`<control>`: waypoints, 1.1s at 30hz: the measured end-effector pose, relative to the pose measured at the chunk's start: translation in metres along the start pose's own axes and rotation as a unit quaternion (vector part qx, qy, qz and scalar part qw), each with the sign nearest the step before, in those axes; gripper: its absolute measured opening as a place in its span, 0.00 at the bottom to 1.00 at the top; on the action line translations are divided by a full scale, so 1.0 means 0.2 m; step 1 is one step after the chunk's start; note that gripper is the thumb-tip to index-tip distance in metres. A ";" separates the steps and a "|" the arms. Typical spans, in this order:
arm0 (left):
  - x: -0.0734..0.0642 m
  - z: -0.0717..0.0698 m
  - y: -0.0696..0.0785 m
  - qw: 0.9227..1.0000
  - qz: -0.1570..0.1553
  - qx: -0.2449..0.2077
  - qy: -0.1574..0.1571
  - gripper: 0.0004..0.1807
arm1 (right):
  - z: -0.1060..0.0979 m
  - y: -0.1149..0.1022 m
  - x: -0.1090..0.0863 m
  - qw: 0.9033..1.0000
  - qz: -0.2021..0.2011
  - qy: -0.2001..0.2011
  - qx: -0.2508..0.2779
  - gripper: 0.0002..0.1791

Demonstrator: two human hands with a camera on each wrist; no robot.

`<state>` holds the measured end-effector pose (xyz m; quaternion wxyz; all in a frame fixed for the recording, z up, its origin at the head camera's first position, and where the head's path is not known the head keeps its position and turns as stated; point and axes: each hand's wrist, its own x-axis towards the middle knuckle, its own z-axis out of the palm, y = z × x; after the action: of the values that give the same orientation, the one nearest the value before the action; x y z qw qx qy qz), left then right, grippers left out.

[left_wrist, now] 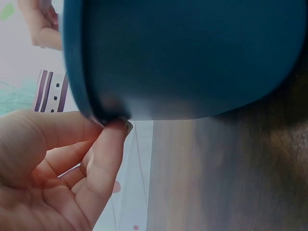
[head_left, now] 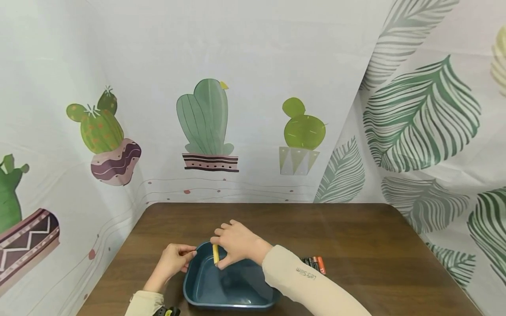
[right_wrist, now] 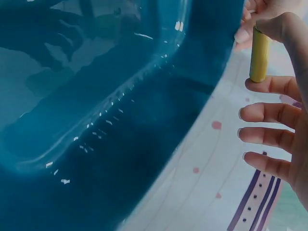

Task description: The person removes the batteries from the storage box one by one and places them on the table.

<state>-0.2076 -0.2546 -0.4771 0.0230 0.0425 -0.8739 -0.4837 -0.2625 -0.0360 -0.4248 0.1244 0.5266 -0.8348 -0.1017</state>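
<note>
A blue rectangular basin [head_left: 229, 303] with rounded corners sits at the near side of the table. At its left far corner, my left hand [head_left: 172, 262] pinches the rim between thumb and fingers; the left wrist view shows that grip on the basin wall [left_wrist: 192, 57] from outside. Over the basin's far left part, my right hand [head_left: 240, 242] holds a small yellow battery [head_left: 215, 254] by its two ends, between thumb and index finger. In the right wrist view the yellow battery [right_wrist: 259, 57] is upright in the picture, and the other fingers are spread apart.
Several small cylinders [head_left: 315, 264], black and orange-red, lie on the brown wooden table [head_left: 356, 245] to the right of the basin, partly behind the right sleeve. A white cloth [head_left: 253, 57] printed with cacti and leaves hangs behind the table.
</note>
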 end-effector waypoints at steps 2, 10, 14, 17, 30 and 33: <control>0.00 0.00 0.00 1.000 -0.001 0.001 0.001 0.08 | -0.01 0.02 -0.02 1.000 0.007 0.010 0.000 0.32; -0.01 0.00 -0.01 1.000 0.008 -0.001 0.005 0.08 | -0.03 0.08 -0.13 0.998 0.039 0.042 -0.005 0.31; -0.01 0.00 0.00 1.000 0.005 0.000 0.009 0.08 | -0.04 0.12 -0.20 0.997 0.053 0.061 -0.002 0.30; 0.00 0.00 0.00 1.000 0.002 -0.001 0.011 0.08 | -0.04 0.15 -0.26 0.995 0.062 0.081 0.001 0.28; 0.00 0.00 0.00 1.000 0.007 0.012 0.013 0.08 | -0.01 0.29 -0.55 0.981 0.104 0.164 0.013 0.27; -0.01 0.01 0.01 1.000 0.007 0.016 0.014 0.08 | 0.00 0.32 -0.63 0.979 0.123 0.164 0.019 0.28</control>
<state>-0.2064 -0.2530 -0.4767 0.0380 0.0439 -0.8813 -0.4689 -0.2636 0.1052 -0.4179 0.2613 0.4315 -0.8633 0.0178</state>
